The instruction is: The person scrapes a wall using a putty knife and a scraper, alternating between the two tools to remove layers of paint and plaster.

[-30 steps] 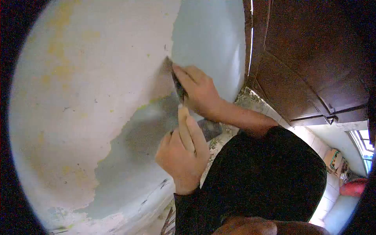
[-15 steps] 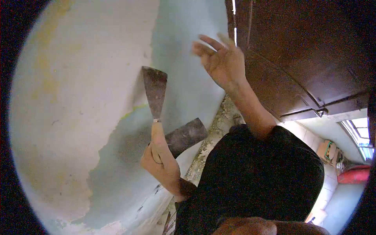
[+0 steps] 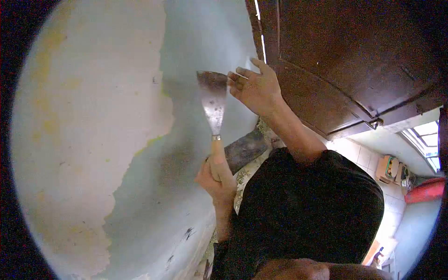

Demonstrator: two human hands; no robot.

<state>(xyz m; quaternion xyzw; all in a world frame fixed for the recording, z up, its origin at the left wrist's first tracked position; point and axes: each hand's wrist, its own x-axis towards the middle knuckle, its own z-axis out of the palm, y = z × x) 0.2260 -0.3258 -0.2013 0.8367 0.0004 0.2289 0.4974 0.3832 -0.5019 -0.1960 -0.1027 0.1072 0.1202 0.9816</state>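
Observation:
My left hand (image 3: 217,179) is closed round the wooden handle of a putty knife (image 3: 214,105), thumb lying along the handle. Its broad metal blade points up, dark near the edge and bright lower down. A second dark, flat blade (image 3: 246,149) juts out to the right from behind the same hand, its other end hidden by the fingers. My right hand (image 3: 255,88) is raised beside the putty knife, fingers apart and slightly bent, with the fingertips right at the blade's upper right corner.
A wall (image 3: 93,140) with pale filler patches over light blue-green paint fills the left side. At the upper right is a dark brown door (image 3: 345,60) with a metal bolt (image 3: 374,123). A red object (image 3: 424,190) and a window (image 3: 425,142) lie farther right.
My left hand has moved right and slightly up with the putty knife and the dark blade. My right hand has come down, its fingertips now at the putty knife's blade.

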